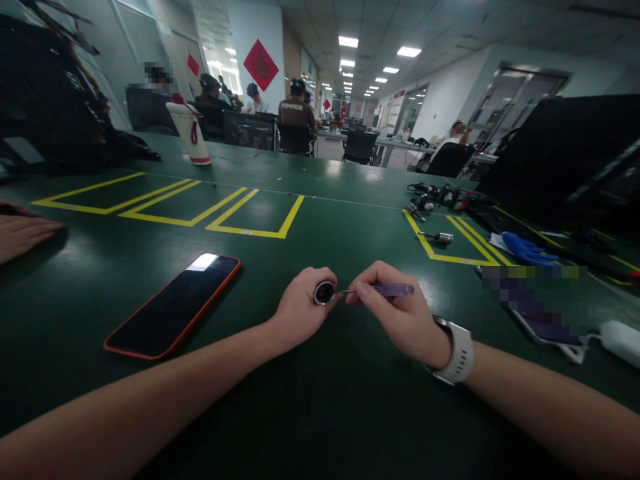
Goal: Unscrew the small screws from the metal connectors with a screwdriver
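One silver-rimmed, dark-centred round metal part (325, 293) is gripped in left hand (301, 307), right hand (407, 321) pinching purple-handled, thin metal-shafted tool (395, 289), shaft at part's rim.

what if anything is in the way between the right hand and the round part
Nothing visible blocks it: only the thin shaft of the screwdriver, held in the right hand, spans the gap to the round part in the left hand. Whether its tip touches is unclear.

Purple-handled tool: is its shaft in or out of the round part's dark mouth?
Out: the purple-handled tool points at the side of the round part, and nothing crosses its dark mouth.
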Demonstrator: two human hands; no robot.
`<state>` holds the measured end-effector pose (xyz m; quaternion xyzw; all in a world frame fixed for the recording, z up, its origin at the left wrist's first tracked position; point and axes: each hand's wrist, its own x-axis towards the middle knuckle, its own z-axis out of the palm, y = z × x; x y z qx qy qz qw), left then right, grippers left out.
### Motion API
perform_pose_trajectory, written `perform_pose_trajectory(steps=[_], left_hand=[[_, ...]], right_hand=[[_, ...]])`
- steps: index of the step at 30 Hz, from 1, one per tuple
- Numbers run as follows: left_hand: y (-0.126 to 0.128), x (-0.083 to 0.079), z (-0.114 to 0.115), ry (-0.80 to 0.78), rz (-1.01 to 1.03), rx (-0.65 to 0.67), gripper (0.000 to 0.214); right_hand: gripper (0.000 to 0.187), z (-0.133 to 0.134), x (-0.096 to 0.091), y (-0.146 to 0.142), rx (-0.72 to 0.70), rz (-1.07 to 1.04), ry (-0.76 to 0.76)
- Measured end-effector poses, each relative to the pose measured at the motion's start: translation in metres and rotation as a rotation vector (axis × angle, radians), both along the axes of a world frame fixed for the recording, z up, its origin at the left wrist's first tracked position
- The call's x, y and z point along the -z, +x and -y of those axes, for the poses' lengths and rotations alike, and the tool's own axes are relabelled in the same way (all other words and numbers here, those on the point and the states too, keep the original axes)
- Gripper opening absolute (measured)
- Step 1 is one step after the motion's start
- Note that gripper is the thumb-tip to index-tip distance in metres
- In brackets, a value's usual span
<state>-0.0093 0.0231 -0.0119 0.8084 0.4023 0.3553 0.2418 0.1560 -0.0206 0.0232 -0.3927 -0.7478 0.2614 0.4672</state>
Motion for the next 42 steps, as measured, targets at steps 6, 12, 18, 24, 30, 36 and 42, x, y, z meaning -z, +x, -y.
perform_pose_trajectory(steps=[6,12,18,24,30,36,42], left_hand=[[0.000,0.003,-0.001,-0.075,0.087,-0.008,0.009],[0.001,0.001,-0.001,-0.043,0.029,-0.037,0.009],[0.001,-0.001,0.001,-0.006,0.014,-0.044,0.009],[0.000,0.001,0.000,-0.053,0.068,-0.031,0.009],[0.001,-0.001,0.001,-0.103,0.109,-0.020,0.009],[0.001,0.002,-0.001,-0.017,0.002,-0.066,0.008],[0.001,0.001,0.000,0.008,0.012,-0.049,0.009]], right_hand=[[0.012,-0.006,0.014,0.000,-0.058,-0.282,-0.168],[0.010,0.003,0.009,0.001,-0.004,0.012,0.110],[0.009,0.007,0.005,-0.001,-0.015,0.111,0.173],[0.014,-0.001,0.010,0.000,0.004,-0.133,-0.088],[0.013,-0.007,0.014,-0.001,-0.038,-0.356,-0.237],[0.014,0.003,0.004,0.000,0.060,-0.012,0.014],[0.015,0.004,0.003,-0.001,0.026,-0.019,-0.028]])
